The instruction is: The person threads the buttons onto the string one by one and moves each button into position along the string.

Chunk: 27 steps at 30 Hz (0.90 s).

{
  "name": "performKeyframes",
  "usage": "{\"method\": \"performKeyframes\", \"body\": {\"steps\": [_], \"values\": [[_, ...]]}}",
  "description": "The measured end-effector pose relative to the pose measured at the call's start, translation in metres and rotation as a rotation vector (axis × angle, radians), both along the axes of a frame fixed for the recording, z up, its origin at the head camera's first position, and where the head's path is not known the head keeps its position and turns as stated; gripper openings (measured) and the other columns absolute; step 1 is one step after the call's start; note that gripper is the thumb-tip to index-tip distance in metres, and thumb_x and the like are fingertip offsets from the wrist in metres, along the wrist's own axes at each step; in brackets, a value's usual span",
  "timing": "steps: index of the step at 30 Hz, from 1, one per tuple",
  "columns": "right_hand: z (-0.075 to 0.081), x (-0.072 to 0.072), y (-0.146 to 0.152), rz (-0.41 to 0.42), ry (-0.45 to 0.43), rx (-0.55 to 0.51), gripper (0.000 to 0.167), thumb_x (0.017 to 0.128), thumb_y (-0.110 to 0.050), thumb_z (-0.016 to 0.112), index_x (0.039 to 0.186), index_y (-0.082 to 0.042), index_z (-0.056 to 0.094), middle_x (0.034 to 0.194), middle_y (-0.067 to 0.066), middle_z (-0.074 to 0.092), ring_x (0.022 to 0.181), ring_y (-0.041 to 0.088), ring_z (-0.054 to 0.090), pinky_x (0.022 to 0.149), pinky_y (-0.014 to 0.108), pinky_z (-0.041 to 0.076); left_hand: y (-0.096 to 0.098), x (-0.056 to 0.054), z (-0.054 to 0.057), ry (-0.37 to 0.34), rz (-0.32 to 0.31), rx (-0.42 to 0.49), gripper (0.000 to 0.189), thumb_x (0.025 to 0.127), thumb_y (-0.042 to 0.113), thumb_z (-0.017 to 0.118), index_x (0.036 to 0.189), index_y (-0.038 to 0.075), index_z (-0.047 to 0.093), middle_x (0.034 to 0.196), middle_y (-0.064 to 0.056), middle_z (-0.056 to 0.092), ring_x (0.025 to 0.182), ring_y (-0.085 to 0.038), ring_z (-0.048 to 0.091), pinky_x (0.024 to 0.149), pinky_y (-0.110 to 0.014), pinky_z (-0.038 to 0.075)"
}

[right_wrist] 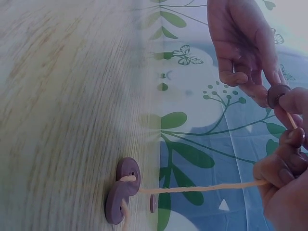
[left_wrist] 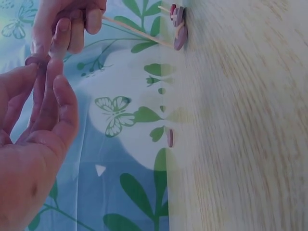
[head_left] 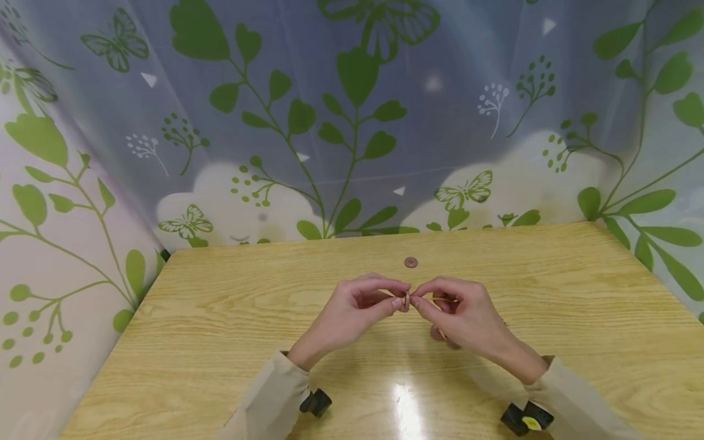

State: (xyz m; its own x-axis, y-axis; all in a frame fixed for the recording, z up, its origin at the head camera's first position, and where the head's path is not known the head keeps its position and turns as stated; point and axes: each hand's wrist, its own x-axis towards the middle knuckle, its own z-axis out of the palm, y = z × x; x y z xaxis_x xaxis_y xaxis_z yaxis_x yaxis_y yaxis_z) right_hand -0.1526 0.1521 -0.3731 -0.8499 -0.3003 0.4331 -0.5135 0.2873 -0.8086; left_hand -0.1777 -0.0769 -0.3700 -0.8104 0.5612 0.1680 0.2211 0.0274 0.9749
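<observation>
Between thumb and fingertips my left hand pinches a brown button, held on edge above the table. My right hand meets it from the other side, thumb and forefinger pinching a thin tan cord close to the button. Whether the cord's tip passes through a hole is hidden by the fingers. From the right hand the cord runs down to brown buttons threaded on it, which rest on the table partly under that hand. Farther back, a loose button lies flat.
The wood-grain table reaches back to a patterned curtain with green leaves and butterflies. More of the curtain hangs along the left and right sides. Light glares off the tabletop near the front.
</observation>
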Motion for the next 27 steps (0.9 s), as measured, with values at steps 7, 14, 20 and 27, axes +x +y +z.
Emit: {"method": "performKeyframes", "body": {"steps": [7, 14, 20, 27], "values": [[-0.0008, -0.0002, -0.0005, 0.021, -0.036, -0.03, 0.005, 0.096, -0.007, 0.071, 0.097, -0.01, 0.075, 0.051, -0.001, 0.038, 0.037, -0.001, 0.039, 0.037, 0.023, 0.042, 0.0042, 0.002, 0.0003, -0.038, 0.068, 0.011, 0.023, 0.098, 0.012, 0.069, 0.12, 0.004, 0.071, 0.113, -0.018, 0.075, 0.098, -0.016, 0.075, 0.095, -0.045, 0.06], [0.0005, -0.0002, 0.0002, 0.036, -0.046, -0.041, 0.009, 0.096, -0.006, 0.07, 0.098, -0.014, 0.074, 0.051, 0.001, 0.037, 0.036, 0.002, 0.038, 0.037, 0.023, 0.041, 0.0057, 0.0026, 0.0009, -0.044, 0.087, 0.012, 0.016, 0.096, 0.012, 0.072, 0.111, 0.005, 0.074, 0.109, -0.019, 0.077, 0.098, -0.018, 0.077, 0.095, -0.047, 0.06], [0.0008, -0.0003, -0.0002, 0.051, -0.029, -0.057, 0.01, 0.096, -0.003, 0.07, 0.099, -0.011, 0.075, 0.051, 0.005, 0.038, 0.036, 0.003, 0.037, 0.037, 0.022, 0.039, 0.0058, 0.0019, 0.0002, -0.025, 0.089, 0.004, 0.016, 0.097, 0.01, 0.07, 0.111, 0.004, 0.073, 0.108, -0.019, 0.076, 0.097, -0.018, 0.077, 0.09, -0.035, 0.061], [0.0, 0.0, -0.0014, 0.03, -0.01, -0.033, 0.011, 0.094, -0.003, 0.072, 0.098, -0.013, 0.075, 0.053, 0.003, 0.039, 0.039, 0.001, 0.036, 0.037, 0.02, 0.037, 0.0079, 0.0026, -0.0024, 0.137, 0.094, -0.107, 0.009, 0.1, 0.012, 0.066, 0.108, 0.008, 0.069, 0.106, -0.013, 0.073, 0.089, -0.01, 0.071, 0.08, -0.031, 0.061]]}}
